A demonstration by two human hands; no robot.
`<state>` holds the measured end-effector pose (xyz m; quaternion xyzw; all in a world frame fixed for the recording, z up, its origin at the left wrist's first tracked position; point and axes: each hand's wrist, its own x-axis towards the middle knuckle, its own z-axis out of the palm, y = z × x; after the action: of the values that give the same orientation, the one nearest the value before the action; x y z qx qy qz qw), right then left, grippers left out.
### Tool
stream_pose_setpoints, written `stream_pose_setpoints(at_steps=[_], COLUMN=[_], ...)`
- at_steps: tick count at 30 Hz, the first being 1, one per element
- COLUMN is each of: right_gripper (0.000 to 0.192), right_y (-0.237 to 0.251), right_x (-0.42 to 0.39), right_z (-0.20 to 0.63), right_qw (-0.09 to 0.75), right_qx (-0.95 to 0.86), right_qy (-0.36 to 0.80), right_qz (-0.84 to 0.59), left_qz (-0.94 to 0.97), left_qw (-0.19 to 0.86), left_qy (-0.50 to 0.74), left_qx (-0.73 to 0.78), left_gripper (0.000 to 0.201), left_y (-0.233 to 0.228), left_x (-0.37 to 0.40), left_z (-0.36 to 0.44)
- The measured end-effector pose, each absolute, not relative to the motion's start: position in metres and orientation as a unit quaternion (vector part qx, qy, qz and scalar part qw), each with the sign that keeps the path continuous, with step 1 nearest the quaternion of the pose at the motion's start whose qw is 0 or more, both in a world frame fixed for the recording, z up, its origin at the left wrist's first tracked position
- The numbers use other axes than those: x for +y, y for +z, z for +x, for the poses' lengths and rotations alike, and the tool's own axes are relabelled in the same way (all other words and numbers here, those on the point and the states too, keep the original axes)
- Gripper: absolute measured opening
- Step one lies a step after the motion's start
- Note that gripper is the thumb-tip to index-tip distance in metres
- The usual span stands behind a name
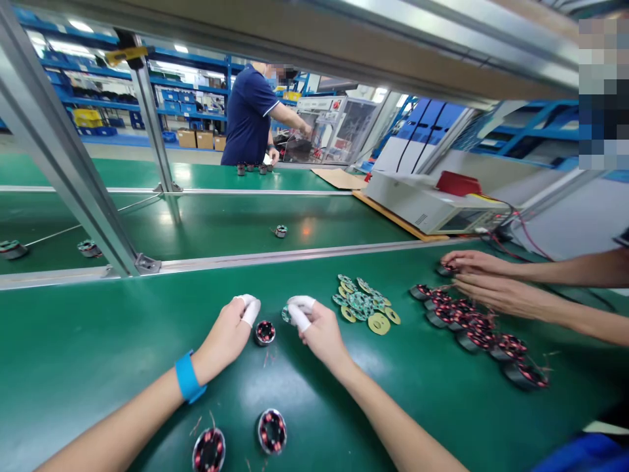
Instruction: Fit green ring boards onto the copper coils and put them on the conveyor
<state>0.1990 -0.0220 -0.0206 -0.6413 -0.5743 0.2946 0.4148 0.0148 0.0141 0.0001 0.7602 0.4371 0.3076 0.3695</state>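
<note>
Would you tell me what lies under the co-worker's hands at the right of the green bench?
A row of wound coils runs beneath the co-worker's hands. The farthest coil shows only an edge; the rest under the palms is covered.

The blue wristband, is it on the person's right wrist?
No, the blue wristband sits on the left wrist, behind the left hand; the right hand has a bare wrist.

Three round copper-wound coil stators [265, 332] are seen by the near hands; one blue wristband [187, 375] is worn.
</note>
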Motion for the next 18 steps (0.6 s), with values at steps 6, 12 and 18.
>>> stream_pose_setpoints(at_steps=[6,12,18], right_gripper=[0.028,0.013,0.017], right_y=[-0.014,-0.022,-0.019], right_x=[-0.013,-0.018,-0.023], right_z=[0.231,0.219,0.206], right_qw=[0.379,0.347,0.392], right_qx=[-0.611,-0.641,-0.633], right_qy=[0.213,0.211,0.227], right_qz=[-0.662,-0.651,-0.628], left_qz=[0.757,0.762,0.781], left_qw=[0.385,0.38,0.361], left_qy=[0.294,0.285,0.277], left_qx=[0.439,0.44,0.427], left_gripper=[0.041,0.045,0.041], left_y=[0.008,0.01,0.011], left_x=[0.017,0.017,0.014], left_z=[0.012,0.013,0.013])
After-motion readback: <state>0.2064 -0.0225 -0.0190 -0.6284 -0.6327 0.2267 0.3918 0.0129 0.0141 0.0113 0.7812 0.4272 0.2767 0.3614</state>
